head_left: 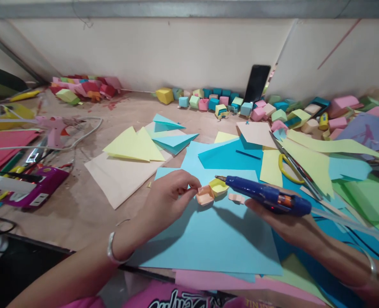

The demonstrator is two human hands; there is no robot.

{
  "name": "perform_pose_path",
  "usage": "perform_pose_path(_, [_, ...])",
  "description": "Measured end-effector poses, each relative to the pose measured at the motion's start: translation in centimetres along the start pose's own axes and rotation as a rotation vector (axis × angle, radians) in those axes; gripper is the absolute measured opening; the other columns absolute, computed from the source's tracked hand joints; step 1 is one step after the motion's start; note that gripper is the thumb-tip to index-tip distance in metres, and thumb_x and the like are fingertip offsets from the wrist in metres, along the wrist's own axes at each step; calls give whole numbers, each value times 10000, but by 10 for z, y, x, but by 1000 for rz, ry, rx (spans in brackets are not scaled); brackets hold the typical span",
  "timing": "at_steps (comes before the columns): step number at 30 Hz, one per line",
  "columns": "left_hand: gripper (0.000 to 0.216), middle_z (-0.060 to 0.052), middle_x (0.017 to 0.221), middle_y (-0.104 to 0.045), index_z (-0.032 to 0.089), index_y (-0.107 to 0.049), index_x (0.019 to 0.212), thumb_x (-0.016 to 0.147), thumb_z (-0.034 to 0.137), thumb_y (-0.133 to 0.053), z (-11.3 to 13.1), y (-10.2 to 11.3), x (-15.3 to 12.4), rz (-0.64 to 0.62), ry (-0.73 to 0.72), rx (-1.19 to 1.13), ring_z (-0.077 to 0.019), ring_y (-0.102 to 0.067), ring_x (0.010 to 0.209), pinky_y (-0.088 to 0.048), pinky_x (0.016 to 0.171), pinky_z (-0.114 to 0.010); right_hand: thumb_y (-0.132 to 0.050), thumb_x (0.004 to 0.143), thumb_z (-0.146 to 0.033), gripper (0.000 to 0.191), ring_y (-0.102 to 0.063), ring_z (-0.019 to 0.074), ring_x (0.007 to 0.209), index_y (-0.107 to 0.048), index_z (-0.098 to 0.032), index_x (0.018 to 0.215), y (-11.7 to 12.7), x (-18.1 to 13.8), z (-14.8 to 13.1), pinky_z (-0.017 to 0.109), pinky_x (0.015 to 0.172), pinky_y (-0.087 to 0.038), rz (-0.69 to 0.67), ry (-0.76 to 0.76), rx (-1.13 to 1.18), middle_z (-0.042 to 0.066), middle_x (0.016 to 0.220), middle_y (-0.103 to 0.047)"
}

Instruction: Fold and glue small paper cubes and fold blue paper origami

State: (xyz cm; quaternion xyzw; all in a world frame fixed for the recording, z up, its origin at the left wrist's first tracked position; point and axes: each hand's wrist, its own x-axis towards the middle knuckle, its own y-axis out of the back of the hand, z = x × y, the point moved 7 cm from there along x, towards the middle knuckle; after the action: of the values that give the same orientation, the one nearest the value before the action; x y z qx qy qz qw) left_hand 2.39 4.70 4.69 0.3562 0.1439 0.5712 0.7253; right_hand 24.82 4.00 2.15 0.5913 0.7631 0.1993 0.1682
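Observation:
My left hand (168,199) pinches a small peach folded paper box (205,195) that rests on a light blue sheet (215,233). A small yellow paper box (218,186) touches the peach one on its right. My right hand (283,218) grips a blue hot glue gun (268,196), held level with its nozzle pointing left at the yellow box. A small peach paper scrap (236,197) lies just under the gun's barrel.
Loose coloured sheets and folded triangles (134,145) cover the table. Yellow-handled scissors (290,164) lie right of centre. Several paper cubes (215,102) and a leaning phone (257,83) line the back wall. A purple device (38,188) and cables sit at left.

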Motion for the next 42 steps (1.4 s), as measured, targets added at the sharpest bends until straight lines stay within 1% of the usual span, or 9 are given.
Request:
perform_pose_path(2, [181, -59, 871, -665, 170, -690, 879, 909, 134, -515, 9, -5, -1, -74, -150, 254, -169, -572, 805, -408, 702, -294, -641, 826, -463, 305, -514, 152, 523, -557, -232, 646, 7, 0, -3, 288, 475, -454, 55, 11, -8, -8, 584, -558])
perform_pose_path(5, [242, -74, 858, -652, 183, -708, 894, 946, 151, -474, 13, -15, 1, -214, -234, 547, -186, -549, 757, -371, 657, -318, -645, 818, -466, 323, -469, 134, 482, -541, -224, 632, 11, 0, -4, 275, 435, -410, 75, -5, -31, -19, 542, -512])
perform_pose_path(10, [251, -49, 831, -626, 220, -694, 904, 889, 46, -514, 19, -27, 10, -361, -317, 739, -195, -506, 689, -313, 605, -333, -644, 804, -485, 332, -448, 125, 475, -551, -220, 628, 8, 3, -2, 262, 416, -383, 60, -4, 12, -14, 537, -520])
perform_pose_path(14, [177, -57, 740, -620, 174, -674, 779, 859, 50, -575, 29, -34, 19, -418, -408, 880, -220, -506, 701, -289, 592, -346, -639, 812, -469, 341, -403, 110, 453, -532, -219, 606, 6, 5, -1, 251, 400, -356, 21, 8, -20, -27, 510, -511])
perform_pose_path(17, [190, -44, 664, -605, 165, -633, 701, 863, 74, -595, 34, -39, 23, -452, -452, 890, -206, -491, 663, -285, 595, -346, -620, 842, -470, 316, -448, 118, 496, -606, -209, 665, 2, 5, 1, 257, 455, -401, -47, 6, -72, -9, 572, -582])
perform_pose_path(21, [238, -31, 624, -584, 178, -600, 660, 886, 105, -592, 35, -40, 28, -429, -451, 833, -192, -467, 644, -259, 603, -344, -623, 841, -479, 282, -477, 127, 503, -688, -212, 777, 1, 3, 3, 263, 453, -369, -11, 2, -59, -1, 621, -638])
perform_pose_path(26, [236, -33, 640, -596, 194, -609, 666, 892, 126, -598, 31, -40, 28, -442, -399, 789, -208, -465, 699, -242, 622, -355, -600, 851, -509, 395, -490, 127, 500, -605, -207, 597, 0, 2, 1, 259, 459, -366, -1, 18, -105, 6, 589, -617])
perform_pose_path(34, [307, -30, 611, -550, 199, -598, 593, 899, 182, -612, 29, -40, 32, -414, -293, 696, -218, -434, 712, -260, 662, -373, -626, 856, -423, 320, -455, 117, 465, -574, -224, 611, -1, 0, 1, 253, 436, -339, -5, 68, -134, -26, 520, -529])
perform_pose_path(42, [283, -33, 652, -560, 198, -593, 602, 867, 102, -614, 20, -48, 33, -448, -311, 934, -224, -430, 731, -299, 713, -411, -623, 857, -429, 318, -442, 111, 445, -556, -229, 619, -3, 1, 3, 254, 407, -311, -35, 110, -105, -33, 515, -527])
